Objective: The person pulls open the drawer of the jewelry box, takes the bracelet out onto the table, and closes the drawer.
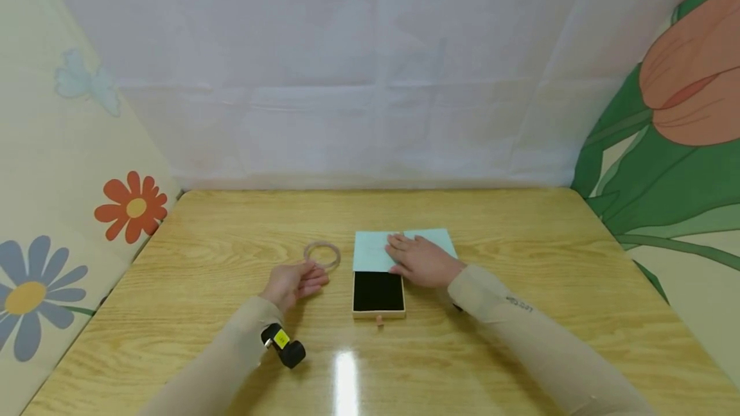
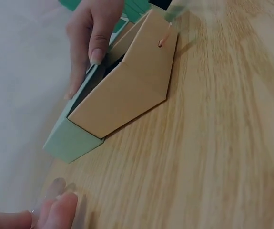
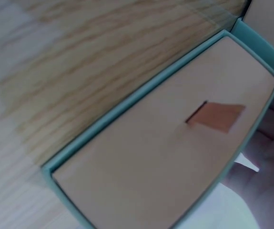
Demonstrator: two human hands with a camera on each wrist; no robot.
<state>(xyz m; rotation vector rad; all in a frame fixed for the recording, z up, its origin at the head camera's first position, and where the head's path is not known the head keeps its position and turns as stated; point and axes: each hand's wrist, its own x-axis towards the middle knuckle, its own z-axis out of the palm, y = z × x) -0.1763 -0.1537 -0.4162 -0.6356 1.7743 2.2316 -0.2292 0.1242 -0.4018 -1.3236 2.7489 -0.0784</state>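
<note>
My left hand (image 1: 296, 283) pinches the near edge of a pale, translucent bangle (image 1: 336, 262) between thumb and fingers, left of the boxes. A light-blue box sleeve (image 1: 369, 252) lies with its drawer (image 1: 378, 314) pulled out toward me. Black lining (image 1: 378, 291) covers the drawer's inside, and a small tab (image 1: 379, 321) hangs at its front. My right hand (image 1: 424, 260) rests on top of the sleeve, fingers stretched out, and partly covers a second light-blue box (image 1: 436, 236) on the right. In the right wrist view, that box's beige drawer front (image 3: 141, 143) sits inside its sleeve.
The wooden table (image 1: 202, 262) runs back to a white cloth (image 1: 370, 82). Flower-patterned panels (image 1: 52, 210) stand at both sides. A black wrist camera (image 1: 283, 344) is strapped to my left sleeve.
</note>
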